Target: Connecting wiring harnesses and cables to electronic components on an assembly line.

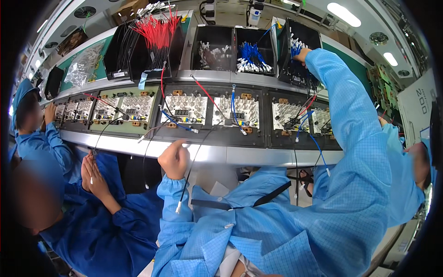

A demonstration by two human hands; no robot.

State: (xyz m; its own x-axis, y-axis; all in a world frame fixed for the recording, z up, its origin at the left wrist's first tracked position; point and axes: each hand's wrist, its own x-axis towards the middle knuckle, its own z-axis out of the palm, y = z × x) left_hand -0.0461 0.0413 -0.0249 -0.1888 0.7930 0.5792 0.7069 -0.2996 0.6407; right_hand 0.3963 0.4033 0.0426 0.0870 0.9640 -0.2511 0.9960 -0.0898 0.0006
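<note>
Both hands are busy with wires. The left hand (pixel 174 158) is near the front edge of the desk (pixel 258 156), curled shut around a thin black wire (pixel 190 168). That wire runs from the boards on the desk, passes through the closed fingers and hangs down past the blue sleeve, ending in a small white tip (pixel 178 207).

The right hand (pixel 302 55) is far away from it, stretched up and to the right. It is reaching into a black bin (pixel 295 51) on the far shelf. This bin holds wires with blue and white ends. The fingers are hidden inside the bin, so I cannot tell if they are open or closed, or if they hold anything.

Between the two hands, on the desk, lies a row of white circuit boards (pixel 184 109) in dark trays. Red, blue and black wires stick out of them. One blue wire (pixel 318 150) hangs over the front edge on the right.

On the far shelf stand more black bins. One in the middle holds blue wires (pixel 251 57). One to the left holds a bunch of red wires (pixel 157 32).

To the left sits another person in a dark blue coat, with hands (pixel 92 173) pressed close together. On the right is one more person in a light blue sleeve (pixel 406 184).
</note>
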